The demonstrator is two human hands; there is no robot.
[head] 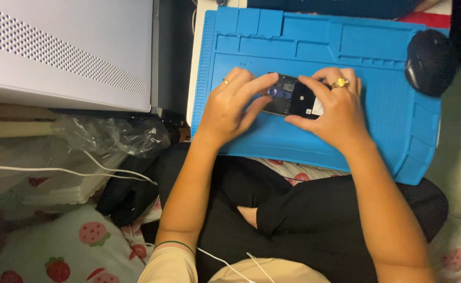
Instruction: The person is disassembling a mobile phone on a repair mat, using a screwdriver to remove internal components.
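A small black phone (291, 96) with its back off lies on a blue repair mat (345, 47), inner parts showing. My left hand (230, 107) grips its left end, index finger stretched over a small blue piece on it. My right hand (332, 107), wearing a gold ring, holds the phone's right end with thumb and fingers curled over it. Both hands rest low on the mat, which sits over my crossed legs in black trousers.
A black round mouse-like object (429, 60) sits at the mat's right edge. A white perforated appliance (62, 52) stands at the left. Crumpled clear plastic (110, 133), white cables (57, 170) and strawberry-print bedding (57, 251) lie below it.
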